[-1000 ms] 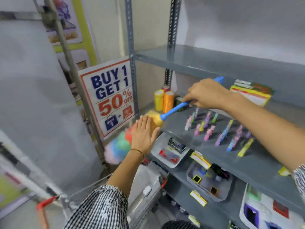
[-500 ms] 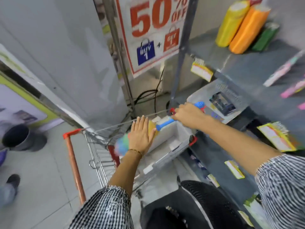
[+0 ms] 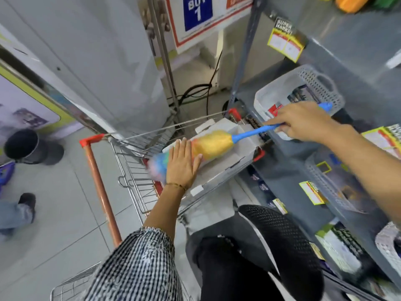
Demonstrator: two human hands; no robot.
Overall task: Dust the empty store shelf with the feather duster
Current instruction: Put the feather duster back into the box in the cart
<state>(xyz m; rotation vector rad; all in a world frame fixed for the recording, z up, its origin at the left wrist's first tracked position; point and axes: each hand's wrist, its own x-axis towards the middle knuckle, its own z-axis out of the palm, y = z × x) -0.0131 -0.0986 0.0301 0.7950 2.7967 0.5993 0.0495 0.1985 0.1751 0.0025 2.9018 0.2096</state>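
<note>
My right hand (image 3: 303, 121) grips the blue handle of the feather duster (image 3: 213, 144), whose yellow, orange and blue head lies over a white box in the shopping cart (image 3: 130, 157). My left hand (image 3: 183, 162) lies flat, fingers together, on top of the duster's head, covering its middle. The grey metal store shelf (image 3: 288, 170) rises at the right, with tiers carrying baskets and price tags; the handle's end sticks out past my right hand near a white basket (image 3: 301, 83).
The cart's orange push bar (image 3: 102, 187) runs down the left. A sale sign (image 3: 201, 16) stands behind the cart on a metal stand. A black bin (image 3: 23, 146) and another person's leg and shoe (image 3: 17, 211) are on the tiled floor at left. Black cables (image 3: 206, 92) hang by the wall.
The view has swung down from the upper shelves to the cart. My right hand brought the duster down off the shelf over the cart, and my left hand stayed pressed on its head.
</note>
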